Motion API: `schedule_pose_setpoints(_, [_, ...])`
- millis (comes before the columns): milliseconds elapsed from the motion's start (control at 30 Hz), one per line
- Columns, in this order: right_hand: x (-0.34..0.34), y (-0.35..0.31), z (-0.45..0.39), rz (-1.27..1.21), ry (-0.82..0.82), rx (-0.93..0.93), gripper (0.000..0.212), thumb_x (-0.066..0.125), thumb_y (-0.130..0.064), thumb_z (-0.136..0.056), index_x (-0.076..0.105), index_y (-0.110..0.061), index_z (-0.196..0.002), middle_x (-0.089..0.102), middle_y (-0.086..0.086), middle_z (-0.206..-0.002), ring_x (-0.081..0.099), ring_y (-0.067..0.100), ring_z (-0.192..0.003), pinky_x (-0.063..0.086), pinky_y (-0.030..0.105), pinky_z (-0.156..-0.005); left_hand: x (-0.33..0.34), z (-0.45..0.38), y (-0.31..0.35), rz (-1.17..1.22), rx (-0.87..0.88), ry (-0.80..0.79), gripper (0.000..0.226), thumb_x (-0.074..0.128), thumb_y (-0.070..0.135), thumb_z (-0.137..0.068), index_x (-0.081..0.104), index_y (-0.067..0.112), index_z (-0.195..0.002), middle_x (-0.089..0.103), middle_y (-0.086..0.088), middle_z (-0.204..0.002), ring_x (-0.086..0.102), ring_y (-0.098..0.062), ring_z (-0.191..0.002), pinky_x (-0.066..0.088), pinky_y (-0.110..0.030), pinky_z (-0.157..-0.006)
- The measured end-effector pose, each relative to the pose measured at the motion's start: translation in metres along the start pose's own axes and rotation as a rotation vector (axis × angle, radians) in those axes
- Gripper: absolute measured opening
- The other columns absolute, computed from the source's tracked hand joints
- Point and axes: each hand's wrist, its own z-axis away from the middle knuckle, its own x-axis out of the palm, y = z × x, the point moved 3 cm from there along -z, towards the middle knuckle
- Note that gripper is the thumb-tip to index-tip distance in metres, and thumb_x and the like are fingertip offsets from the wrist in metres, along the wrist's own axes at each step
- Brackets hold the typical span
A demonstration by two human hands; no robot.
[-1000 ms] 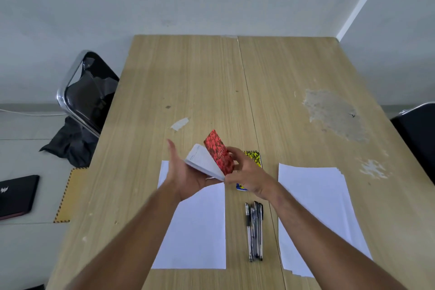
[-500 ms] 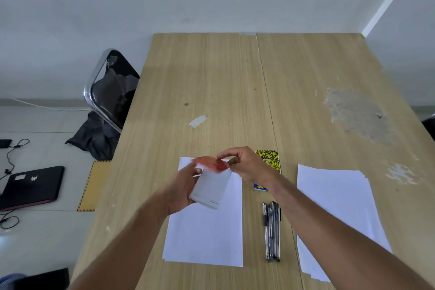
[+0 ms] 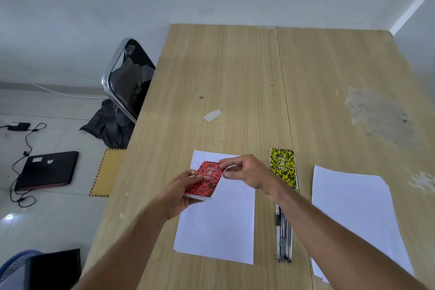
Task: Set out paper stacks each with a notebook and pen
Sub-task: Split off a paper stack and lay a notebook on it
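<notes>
A small red-and-black notebook (image 3: 207,179) is held closed, cover up, just above the left paper stack (image 3: 221,226). My left hand (image 3: 179,193) grips its near left side from below. My right hand (image 3: 247,172) pinches its far right corner. A yellow-and-black notebook (image 3: 283,166) lies flat on the wooden table (image 3: 235,73) between the two stacks. Several black pens (image 3: 283,235) lie in a bundle below it, partly under my right forearm. The right paper stack (image 3: 350,214) lies at the right, its near part hidden by that arm.
A black chair (image 3: 128,80) stands at the table's left edge with dark cloth on the floor under it. A black laptop (image 3: 46,169) with cables and a brown envelope (image 3: 107,172) lie on the floor. The table top has a worn grey patch (image 3: 379,115) at the right.
The red notebook was open with pages fanned a second ago; now it is closed and cover up in both hands. The view has swung to the left.
</notes>
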Motion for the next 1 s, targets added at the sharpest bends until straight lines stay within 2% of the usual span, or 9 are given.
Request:
schedule_pose_setpoints(67, [-0.004,0.002,-0.001,-0.029,0.002,0.014,0.021,0.079,-0.001,-0.087,0.080,-0.005,-0.107,0.072,-0.002,-0.130,0.073,0.011,-0.112,0.050,0.027,-0.106,0.005,0.001,0.003,0.053,-0.009,-0.045,0.025,0.056,0.025,-0.098,0.064,0.003,-0.108,0.066,-0.028,-0.114,0.068,-0.036,-0.102,0.057,-0.049,-0.089])
schedule_pose_setpoints(167, [-0.009,0.004,-0.002,-0.115,0.014,0.033,0.024,0.080,0.000,-0.086,0.078,0.001,-0.109,0.075,0.001,-0.126,0.071,0.018,-0.116,0.051,0.030,-0.107,0.011,0.003,0.008,0.223,-0.060,0.003,0.046,0.041,0.041,-0.096,0.070,0.007,-0.106,0.069,-0.016,-0.110,0.071,-0.028,-0.088,0.049,-0.040,-0.080])
schedule_pose_setpoints(267, [-0.013,0.007,-0.002,-0.219,0.039,0.040,0.024,0.077,-0.005,-0.090,0.077,0.002,-0.113,0.076,0.005,-0.123,0.069,0.024,-0.119,0.054,0.034,-0.105,0.013,0.002,0.009,0.268,-0.086,-0.056,0.066,0.032,0.054,-0.098,0.071,0.008,-0.124,0.071,-0.014,-0.124,0.072,-0.029,-0.098,0.050,-0.039,-0.083])
schedule_pose_setpoints(433, [-0.008,0.016,-0.006,-0.437,0.178,0.037,0.028,0.065,-0.015,-0.101,0.070,0.009,-0.114,0.074,0.026,-0.114,0.075,0.029,-0.097,0.062,0.034,-0.087,0.016,-0.003,0.006,0.220,-0.084,-0.045,0.051,0.041,0.058,-0.097,0.062,0.012,-0.095,0.071,-0.009,-0.111,0.067,-0.031,-0.095,0.050,-0.038,-0.070])
schedule_pose_setpoints(567, [0.002,0.025,-0.013,-0.204,0.389,0.105,0.018,0.061,-0.021,-0.102,0.067,-0.005,-0.105,0.076,0.019,-0.104,0.078,0.026,-0.082,0.065,0.040,-0.078,0.020,-0.008,-0.001,0.144,-0.074,0.038,0.041,0.044,0.049,-0.097,0.055,0.013,-0.081,0.064,-0.006,-0.086,0.062,-0.024,-0.071,0.041,-0.036,-0.065])
schedule_pose_setpoints(633, [0.011,0.026,-0.014,-0.113,0.473,0.146,0.014,0.061,-0.023,-0.100,0.067,-0.010,-0.103,0.076,0.013,-0.104,0.078,0.026,-0.082,0.065,0.040,-0.076,0.017,-0.011,-0.003,0.045,-0.059,0.049,0.035,0.049,0.041,-0.097,0.066,0.011,-0.089,0.066,-0.008,-0.092,0.062,-0.023,-0.075,0.045,-0.035,-0.068])
schedule_pose_setpoints(733, [0.027,0.024,-0.012,-0.053,0.466,0.187,0.018,0.061,-0.022,-0.099,0.068,-0.007,-0.105,0.076,0.010,-0.102,0.078,0.027,-0.082,0.066,0.040,-0.074,0.011,-0.013,-0.004,-0.192,-0.051,0.051,0.028,0.058,0.031,-0.101,0.071,0.015,-0.121,0.075,-0.008,-0.115,0.069,-0.023,-0.094,0.054,-0.036,-0.075])
schedule_pose_setpoints(867, [0.035,0.024,-0.013,-0.003,0.347,0.213,0.023,0.065,-0.030,-0.098,0.069,-0.007,-0.102,0.077,0.008,-0.095,0.073,0.021,-0.069,0.062,0.038,-0.070,-0.012,-0.020,-0.005,-0.272,-0.021,0.211,0.022,0.058,0.020,-0.102,0.068,0.016,-0.122,0.074,-0.015,-0.120,0.072,-0.027,-0.094,0.059,-0.042,-0.078])
schedule_pose_setpoints(1000, [0.007,0.039,-0.008,0.459,0.600,0.326,0.054,0.073,-0.044,-0.089,0.060,-0.007,-0.126,0.063,0.011,-0.125,0.064,0.030,-0.113,0.054,0.039,-0.092,-0.047,-0.018,0.013,-0.324,0.036,0.482,0.013,0.055,0.014,-0.097,0.066,0.013,-0.102,0.071,-0.015,-0.095,0.064,-0.028,-0.075,0.052,-0.037,-0.071])
